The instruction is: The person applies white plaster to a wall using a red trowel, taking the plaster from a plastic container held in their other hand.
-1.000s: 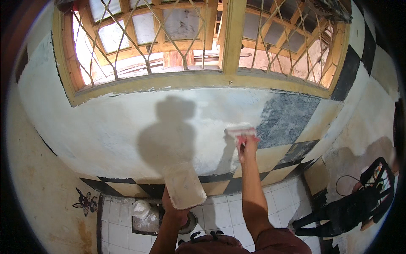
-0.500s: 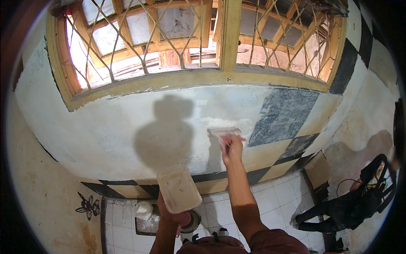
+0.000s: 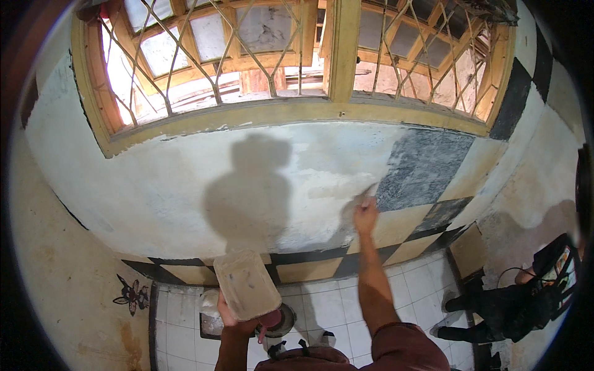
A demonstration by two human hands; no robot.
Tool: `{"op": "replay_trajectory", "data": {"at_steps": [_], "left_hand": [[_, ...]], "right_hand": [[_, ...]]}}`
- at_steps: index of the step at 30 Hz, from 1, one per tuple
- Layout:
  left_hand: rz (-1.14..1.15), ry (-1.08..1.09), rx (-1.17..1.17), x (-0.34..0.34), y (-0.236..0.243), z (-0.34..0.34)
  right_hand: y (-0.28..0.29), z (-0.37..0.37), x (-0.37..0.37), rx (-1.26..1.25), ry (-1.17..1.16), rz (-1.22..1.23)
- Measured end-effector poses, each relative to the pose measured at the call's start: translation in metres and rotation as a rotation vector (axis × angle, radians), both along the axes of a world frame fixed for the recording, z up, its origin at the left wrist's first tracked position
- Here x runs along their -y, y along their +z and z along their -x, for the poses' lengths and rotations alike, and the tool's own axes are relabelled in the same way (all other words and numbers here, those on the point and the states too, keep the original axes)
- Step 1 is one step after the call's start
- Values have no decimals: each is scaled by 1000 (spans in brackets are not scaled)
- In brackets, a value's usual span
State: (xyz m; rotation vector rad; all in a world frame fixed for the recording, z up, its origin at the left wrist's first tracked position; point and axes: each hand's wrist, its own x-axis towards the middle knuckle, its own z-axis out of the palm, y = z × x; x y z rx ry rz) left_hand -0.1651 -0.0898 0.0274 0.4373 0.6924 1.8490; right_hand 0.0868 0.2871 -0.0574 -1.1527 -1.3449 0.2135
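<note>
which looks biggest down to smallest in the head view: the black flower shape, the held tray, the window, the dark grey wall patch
1. Window
2. Dark grey wall patch
3. Held tray
4. Black flower shape

The single view comes from the left of two head-worn fisheye cameras, looking forward and down at a near wall (image 3: 167, 185). The window (image 3: 341, 62) lies along its top, the floor (image 3: 402, 290) toward its bottom; forearms (image 3: 375, 278) enter from below, and straight edges bend rimward.
</note>
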Motion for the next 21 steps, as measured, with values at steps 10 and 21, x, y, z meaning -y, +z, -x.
{"op": "replay_trajectory", "data": {"at_steps": [10, 21], "left_hand": [[188, 81, -51, 17, -6, 26], [54, -55, 319, 13, -21, 20]], "right_hand": [[52, 198, 127, -1067, 542, 283], [51, 114, 53, -1509, 595, 474]]}}
